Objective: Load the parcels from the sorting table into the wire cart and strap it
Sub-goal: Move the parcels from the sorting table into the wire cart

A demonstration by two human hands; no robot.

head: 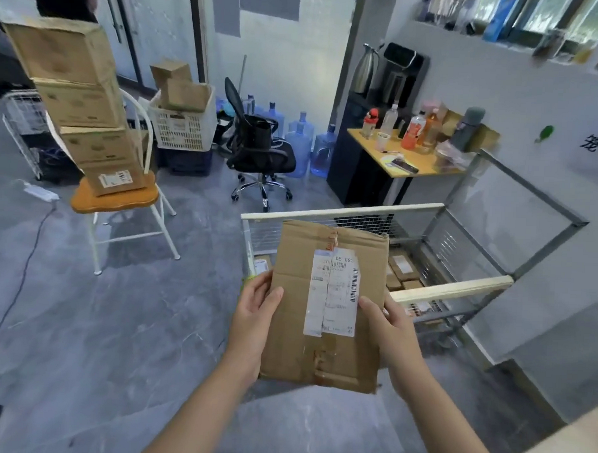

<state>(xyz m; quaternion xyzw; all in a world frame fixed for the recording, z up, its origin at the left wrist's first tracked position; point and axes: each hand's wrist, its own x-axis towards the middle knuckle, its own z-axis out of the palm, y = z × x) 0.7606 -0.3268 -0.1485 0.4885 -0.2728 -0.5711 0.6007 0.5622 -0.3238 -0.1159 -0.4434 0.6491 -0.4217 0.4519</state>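
A grey floor (114, 338) was seen under both hands and all around them. Just past the hands, a wire cart (339, 212) was parked beside the wall, with pale bars along its top edges. Far off past the left hand, a stack of brown boxes (90, 114) was piled high on a wooden chair (117, 198), and the pile was leaning a bit. Behind it, a white basket (182, 128) was filled with more boxes. A black office chair (260, 149) was set well beyond the hands, with blue water jugs (323, 152) lined up on the floor close to it. Far past the right hand, a yellow tabletop (427, 161) was crowded with bottles and cups.

A flat brown parcel (292, 346) was held up between the two hands, in front of the cart and above the floor, not yet in the cart. Its left edge was gripped by the left hand (256, 313), with the thumb laid on top and the fingers curled under. Its right edge was gripped the same way by the right hand (389, 322). A torn white label (335, 296) with bar codes was stuck on the top face, between the two thumbs. Down inside the cart, past the right hand, a few small parcels (403, 268) were already lying on the bottom.
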